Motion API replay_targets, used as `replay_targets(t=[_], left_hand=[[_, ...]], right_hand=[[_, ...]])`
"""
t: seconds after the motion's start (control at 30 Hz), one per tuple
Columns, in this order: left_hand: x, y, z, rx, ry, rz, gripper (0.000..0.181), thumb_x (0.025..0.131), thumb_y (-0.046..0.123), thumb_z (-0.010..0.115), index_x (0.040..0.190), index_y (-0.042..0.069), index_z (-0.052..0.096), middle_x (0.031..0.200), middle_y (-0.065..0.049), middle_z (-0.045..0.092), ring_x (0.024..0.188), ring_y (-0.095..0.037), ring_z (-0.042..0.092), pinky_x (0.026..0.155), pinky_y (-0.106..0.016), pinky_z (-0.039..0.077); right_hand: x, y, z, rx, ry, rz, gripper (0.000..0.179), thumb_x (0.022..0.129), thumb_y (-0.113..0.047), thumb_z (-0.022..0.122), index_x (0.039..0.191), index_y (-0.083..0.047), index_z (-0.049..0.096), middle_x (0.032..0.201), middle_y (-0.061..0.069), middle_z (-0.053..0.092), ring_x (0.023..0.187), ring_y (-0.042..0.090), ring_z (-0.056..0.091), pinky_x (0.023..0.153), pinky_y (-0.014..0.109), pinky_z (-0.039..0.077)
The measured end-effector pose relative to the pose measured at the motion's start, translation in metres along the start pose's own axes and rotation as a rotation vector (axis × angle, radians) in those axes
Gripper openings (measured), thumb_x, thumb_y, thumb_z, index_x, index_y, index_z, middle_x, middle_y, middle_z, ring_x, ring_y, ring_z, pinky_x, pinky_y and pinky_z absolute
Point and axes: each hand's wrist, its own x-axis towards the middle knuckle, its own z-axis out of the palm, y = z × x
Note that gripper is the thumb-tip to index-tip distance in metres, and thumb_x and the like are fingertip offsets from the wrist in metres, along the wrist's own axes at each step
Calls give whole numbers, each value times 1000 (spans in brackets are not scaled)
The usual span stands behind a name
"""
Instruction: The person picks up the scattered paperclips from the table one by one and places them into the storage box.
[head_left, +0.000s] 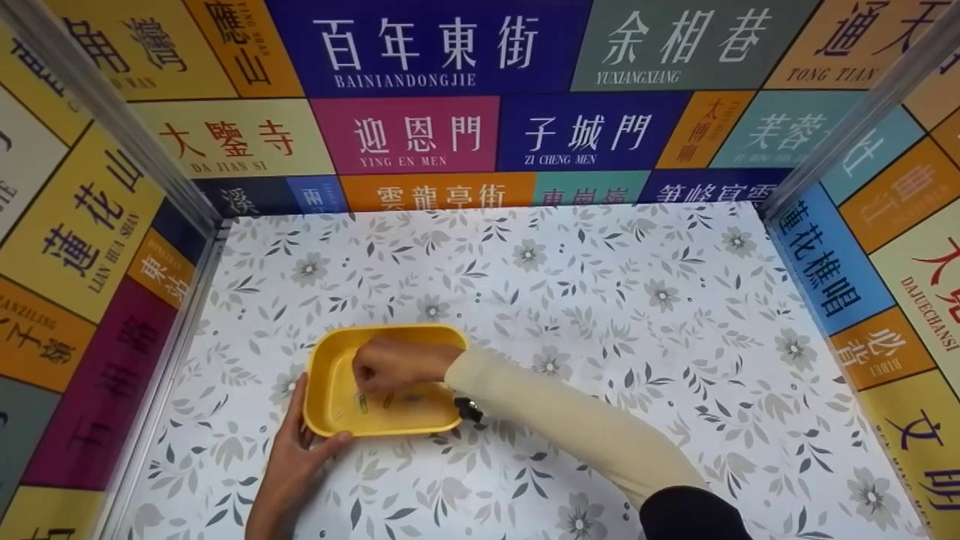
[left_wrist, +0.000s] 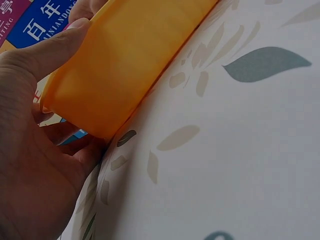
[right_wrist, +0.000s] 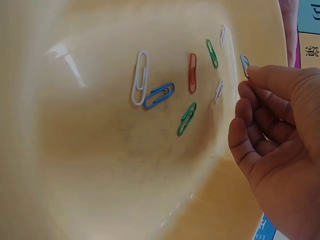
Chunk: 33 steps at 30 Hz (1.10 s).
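Note:
A yellow plastic basin (head_left: 386, 433) stands on the patterned surface. My left hand (head_left: 298, 457) grips its left front corner, thumb at the rim and fingers along the outer wall (left_wrist: 115, 70). Inside the basin, my right hand (head_left: 386, 364) pinches a blue paper clip (right_wrist: 244, 64) between thumb and index finger, the other fingers loosely curled. Several paper clips lie on the basin floor beside that hand: a large white clip (right_wrist: 135, 85), a blue clip (right_wrist: 160, 95), a red clip (right_wrist: 192, 73), two green clips (right_wrist: 187, 120) and small white clips (right_wrist: 218, 91).
The floral-patterned tabletop (head_left: 600, 285) extends behind and to the right of the basin. Panels of colourful signs (head_left: 450, 52) enclose it at the back and both sides, with metal posts (head_left: 180, 184) at the corners. A black wrist strap (head_left: 469, 409) shows beside the basin's right side.

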Motion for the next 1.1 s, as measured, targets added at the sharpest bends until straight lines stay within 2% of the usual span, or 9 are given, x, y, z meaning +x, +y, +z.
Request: replay_targets(t=[0.2, 0.43, 0.57, 0.83, 1.1], left_hand=[[1, 1, 0, 5, -4, -14, 125, 93, 30, 93, 178, 39, 2, 182, 18, 1, 169, -15, 12, 131, -19, 22], [-1, -1, 1, -20, 4, 45, 122, 92, 25, 93, 179, 33, 7, 183, 15, 4, 168, -18, 16, 122, -7, 26], [-2, -1, 1, -10, 5, 68, 123, 92, 24, 93, 179, 29, 7, 184, 11, 3, 169, -20, 14, 122, -7, 25], [-1, -1, 1, -29, -5, 44, 124, 91, 23, 93, 179, 32, 5, 184, 13, 1, 169, -18, 12, 125, -10, 23], [-1, 0, 1, -44, -2, -37, 127, 91, 24, 94, 177, 42, 2, 182, 19, 0, 169, -16, 13, 132, -22, 23]], right_hand=[[-2, 6, 2, -2, -3, 9, 14, 100, -6, 69, 87, -9, 72, 72, -4, 63, 59, 9, 54, 54, 21, 42], [-7, 11, 2, -35, 14, 11, 14, 100, -5, 70, 88, -6, 77, 74, -2, 67, 62, 9, 56, 56, 19, 43], [-10, 13, -1, -44, 16, -12, 14, 101, -6, 69, 89, -6, 77, 74, -4, 65, 62, 8, 55, 57, 19, 43], [-23, 15, -8, -74, 34, -39, 15, 103, -7, 67, 92, -5, 78, 78, -4, 67, 66, 10, 59, 61, 19, 47], [-40, 17, -9, -152, 103, -22, 10, 100, -9, 73, 96, -9, 81, 85, -6, 72, 74, 9, 61, 67, 18, 51]])
